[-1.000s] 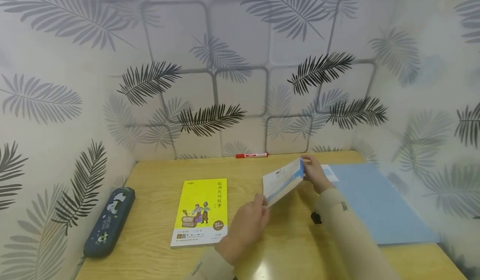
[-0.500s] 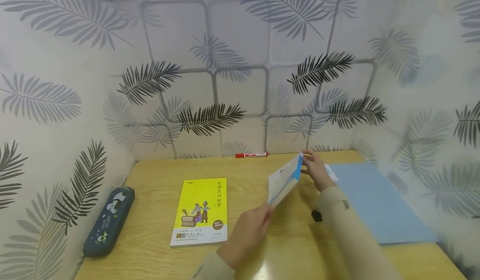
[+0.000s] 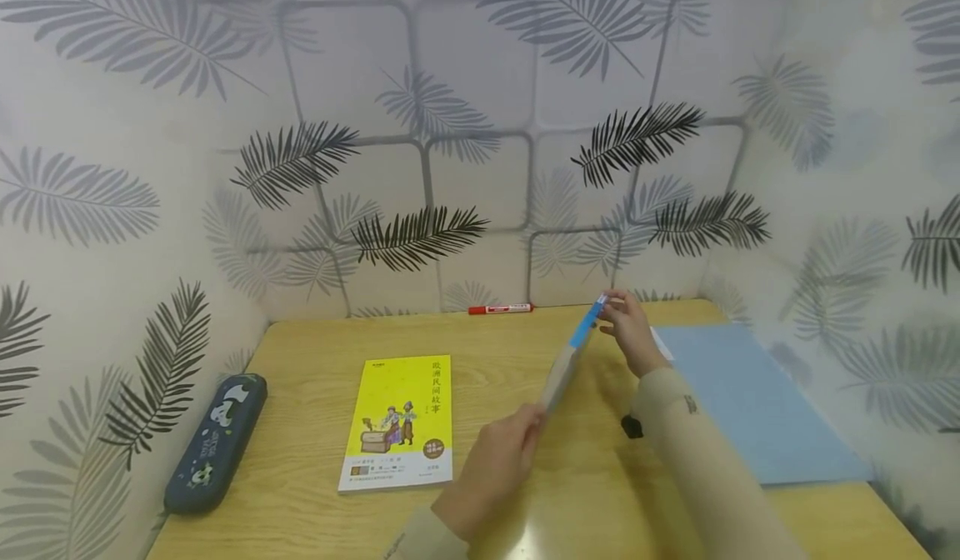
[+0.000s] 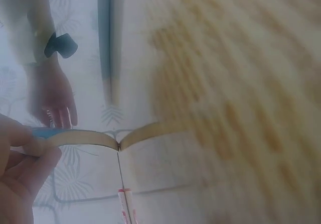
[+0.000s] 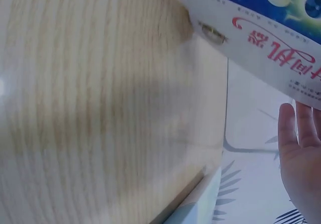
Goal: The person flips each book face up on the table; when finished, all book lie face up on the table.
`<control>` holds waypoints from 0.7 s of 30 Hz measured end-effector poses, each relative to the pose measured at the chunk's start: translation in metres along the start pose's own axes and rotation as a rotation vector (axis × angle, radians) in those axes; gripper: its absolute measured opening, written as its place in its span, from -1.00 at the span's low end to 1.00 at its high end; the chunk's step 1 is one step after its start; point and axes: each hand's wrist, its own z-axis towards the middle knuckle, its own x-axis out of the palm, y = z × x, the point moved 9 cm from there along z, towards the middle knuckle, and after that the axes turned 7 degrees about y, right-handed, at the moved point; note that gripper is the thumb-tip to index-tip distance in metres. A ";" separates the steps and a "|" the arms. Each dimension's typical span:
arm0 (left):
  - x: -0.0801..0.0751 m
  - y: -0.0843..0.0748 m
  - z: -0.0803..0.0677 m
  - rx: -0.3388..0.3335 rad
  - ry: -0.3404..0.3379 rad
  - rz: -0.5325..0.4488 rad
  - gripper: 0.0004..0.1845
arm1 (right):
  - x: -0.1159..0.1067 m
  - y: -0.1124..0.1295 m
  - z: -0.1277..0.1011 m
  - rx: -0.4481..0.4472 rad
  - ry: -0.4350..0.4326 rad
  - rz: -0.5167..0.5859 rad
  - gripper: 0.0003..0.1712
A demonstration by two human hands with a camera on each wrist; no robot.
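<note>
A paperback book (image 3: 564, 370) is held tilted nearly edge-on above the table. In the head view, my left hand (image 3: 495, 458) grips its lower near end. The left wrist view shows the thumb and fingers of my left hand (image 4: 27, 158) pinching it, its page edge (image 4: 83, 137) curving away. My right hand (image 3: 632, 337) is at its upper far end. In the right wrist view, fairly straight fingers of my right hand (image 5: 306, 148) touch the edge of the cover (image 5: 261, 38), which has a blue picture and red characters.
A yellow book (image 3: 401, 410) lies flat on the wooden table (image 3: 300, 427), left of my hands. A dark pencil case (image 3: 216, 443) stands farther left. A red and white marker (image 3: 500, 308) lies at the back edge. A light blue sheet (image 3: 757, 410) covers the right side.
The held book has turned from showing its white and blue cover to nearly edge-on. My right hand has risen slightly, its fingers loosening along the top edge.
</note>
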 end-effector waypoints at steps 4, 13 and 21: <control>-0.003 -0.002 0.000 0.020 -0.032 -0.013 -0.68 | 0.002 0.007 0.003 -0.021 -0.004 0.010 -0.50; -0.001 0.000 0.001 -0.059 0.004 -0.079 -0.15 | 0.004 0.010 0.001 -0.003 -0.012 -0.049 -0.46; -0.003 0.000 0.002 -0.083 0.013 -0.058 -0.14 | 0.005 0.011 0.002 -0.008 0.004 -0.058 -0.42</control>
